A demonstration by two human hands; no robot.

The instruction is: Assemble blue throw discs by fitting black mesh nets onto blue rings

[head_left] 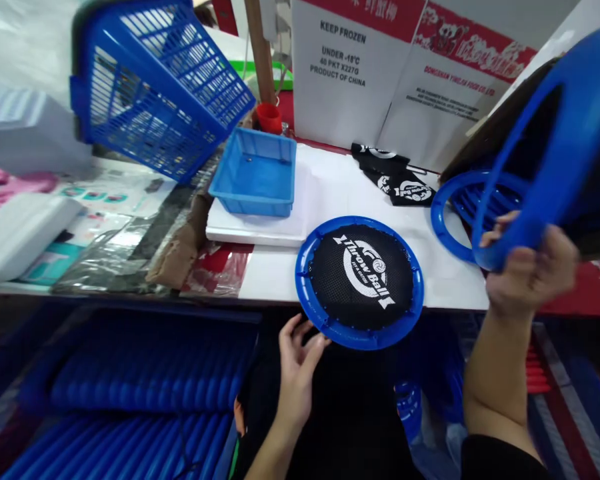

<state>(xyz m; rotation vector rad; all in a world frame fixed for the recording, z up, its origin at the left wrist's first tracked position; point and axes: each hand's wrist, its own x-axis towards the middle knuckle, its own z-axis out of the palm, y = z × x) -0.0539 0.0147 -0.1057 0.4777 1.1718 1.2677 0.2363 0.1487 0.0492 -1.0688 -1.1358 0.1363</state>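
A blue round disc with black mesh printed "XThrow Ball" (360,280) lies on the white table top (450,280), overhanging its front edge. My left hand (297,363) is below that edge, fingers spread, thumb touching the disc's rim. My right hand (527,267) is raised at the right and closed on the rim of an empty blue ring frame (555,140) held tilted in the air. Another blue ring (443,213) lies on the table behind it. Black printed mesh pieces (400,177) lie further back.
A small blue tray (255,173) sits on a white board. A blue slatted basket (155,87) is tipped at the back left, a red cup (269,117) beside it. White cartons (380,73) stand behind. Stacked blue rings (140,400) fill the space under the table.
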